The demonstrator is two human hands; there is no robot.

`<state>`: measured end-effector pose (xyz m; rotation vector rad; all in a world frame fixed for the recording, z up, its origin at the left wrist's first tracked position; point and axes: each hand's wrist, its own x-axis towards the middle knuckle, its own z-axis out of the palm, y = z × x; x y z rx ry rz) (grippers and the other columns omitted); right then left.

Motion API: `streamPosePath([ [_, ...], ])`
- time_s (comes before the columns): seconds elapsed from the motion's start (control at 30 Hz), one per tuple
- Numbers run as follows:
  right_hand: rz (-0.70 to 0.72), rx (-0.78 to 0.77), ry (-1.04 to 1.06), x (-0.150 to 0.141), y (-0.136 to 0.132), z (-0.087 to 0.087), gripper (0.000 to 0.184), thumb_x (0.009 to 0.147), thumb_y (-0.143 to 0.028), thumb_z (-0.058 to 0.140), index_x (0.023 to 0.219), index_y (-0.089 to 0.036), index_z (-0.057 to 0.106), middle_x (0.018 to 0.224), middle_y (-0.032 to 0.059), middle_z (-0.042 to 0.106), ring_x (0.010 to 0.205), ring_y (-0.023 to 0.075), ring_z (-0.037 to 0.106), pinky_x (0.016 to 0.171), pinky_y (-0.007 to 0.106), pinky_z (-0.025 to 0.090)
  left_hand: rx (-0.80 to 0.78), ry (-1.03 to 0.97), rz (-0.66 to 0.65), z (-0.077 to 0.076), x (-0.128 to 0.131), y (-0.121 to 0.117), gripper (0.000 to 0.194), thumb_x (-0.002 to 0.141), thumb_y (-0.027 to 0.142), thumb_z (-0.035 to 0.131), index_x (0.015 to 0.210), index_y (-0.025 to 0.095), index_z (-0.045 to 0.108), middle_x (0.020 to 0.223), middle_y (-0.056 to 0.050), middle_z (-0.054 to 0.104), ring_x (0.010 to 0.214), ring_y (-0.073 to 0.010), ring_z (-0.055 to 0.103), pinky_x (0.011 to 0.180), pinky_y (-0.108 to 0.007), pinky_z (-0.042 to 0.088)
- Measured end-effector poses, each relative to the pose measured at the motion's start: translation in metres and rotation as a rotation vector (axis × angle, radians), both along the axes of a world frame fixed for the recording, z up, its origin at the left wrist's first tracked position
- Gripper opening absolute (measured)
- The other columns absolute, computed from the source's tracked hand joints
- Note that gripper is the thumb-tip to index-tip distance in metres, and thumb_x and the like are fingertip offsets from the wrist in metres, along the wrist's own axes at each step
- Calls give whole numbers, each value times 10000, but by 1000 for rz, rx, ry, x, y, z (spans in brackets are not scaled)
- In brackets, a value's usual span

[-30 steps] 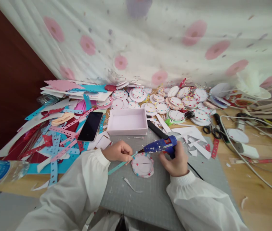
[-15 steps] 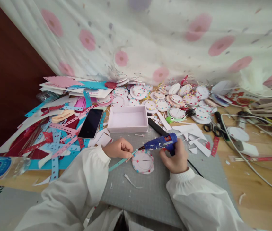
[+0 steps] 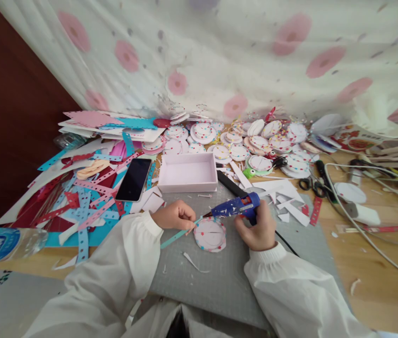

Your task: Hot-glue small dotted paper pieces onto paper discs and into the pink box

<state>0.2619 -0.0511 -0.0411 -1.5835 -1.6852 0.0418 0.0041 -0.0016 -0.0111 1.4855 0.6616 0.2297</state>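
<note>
Between the pinched fingers of my left hand is a narrow teal paper strip, its loose end slanting down to the left. My right hand is wrapped round the handle of a blue glue gun. The gun's dark nozzle points left and meets the strip's upper end beside my left fingertips; whether glue is coming out is too small to see. Just below the nozzle, a white paper disc edged with red and blue dots lies on the grey cutting mat.
An open white box stands behind my hands. Left are a phone, punched paper strips and a water bottle. Several decorated discs pile up at the back. Scissors and a white cable lie right.
My hands, the strip and the glue gun hold nearly the same pose. The whole view has shifted very slightly.
</note>
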Motion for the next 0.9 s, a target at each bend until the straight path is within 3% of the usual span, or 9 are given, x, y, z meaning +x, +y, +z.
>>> streamPosePath([
  [0.7, 12, -47, 4, 1, -1, 0, 265, 675, -311, 566, 910, -224, 484, 540, -77, 398, 418, 129, 401, 445, 258, 367, 25, 8, -3, -1, 0, 0, 270, 750, 290, 590, 542, 118, 574, 466, 17, 504, 428, -61, 367, 436, -195, 244],
  [0.9, -146, 8, -56, 1, -3, 3, 320, 678, -356, 581, 956, -213, 511, 625, -34, 507, 504, 161, 490, 502, 275, 378, 19, -6, -6, -2, -1, 1, 290, 757, 311, 591, 544, 115, 577, 469, 16, 506, 427, -63, 374, 441, -195, 254],
])
